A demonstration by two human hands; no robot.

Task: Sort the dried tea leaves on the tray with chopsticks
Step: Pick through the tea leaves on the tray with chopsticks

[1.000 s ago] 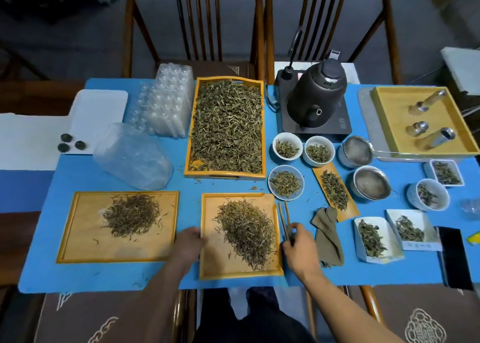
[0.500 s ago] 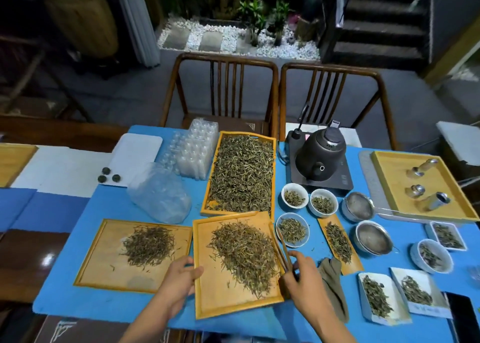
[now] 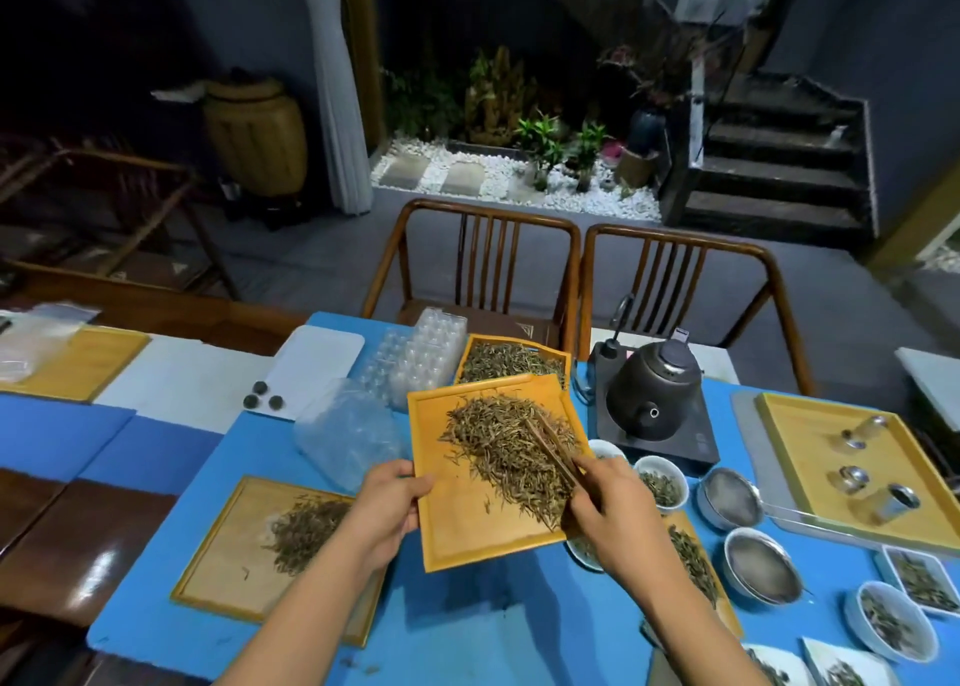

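Bamboo-coloured tray (image 3: 467, 524), rectangular with a raised rim, was held tilted above the blue table cover (image 3: 519, 628) in the head view, its far edge overlapping the long tray (image 3: 511, 360) of leaves behind it. Dried tea leaves (image 3: 506, 449) lay heaped across its upper and right portion, with a few stray leaves on the bare lower left. Left hand (image 3: 387, 511) was closed on the tray's left edge, thumb over the rim and fingers beneath. Right hand (image 3: 610, 503) was closed around a pair of brown chopsticks (image 3: 553, 446), whose tips rested in the heap of leaves; whether this hand also bore the tray's right edge could not be told. Second flat tray (image 3: 218, 555), lying on the cover to the left, carried a smaller pile of leaves and was partly hidden by the left forearm. Clear plastic bag (image 3: 348, 433) and stacked clear plastic blister trays (image 3: 415, 358) sat beyond it, beside a white board (image 3: 311, 368) with three small dark discs (image 3: 262, 397). Dark kettle (image 3: 652, 392) stood on a black base to the right. White bowls (image 3: 662, 480) of leaves, two mesh strainers (image 3: 761, 568) and a yellow tray (image 3: 810, 462) with metal canisters occupied the right side. Two wooden chairs (image 3: 488, 254) stood at the far edge of the table.
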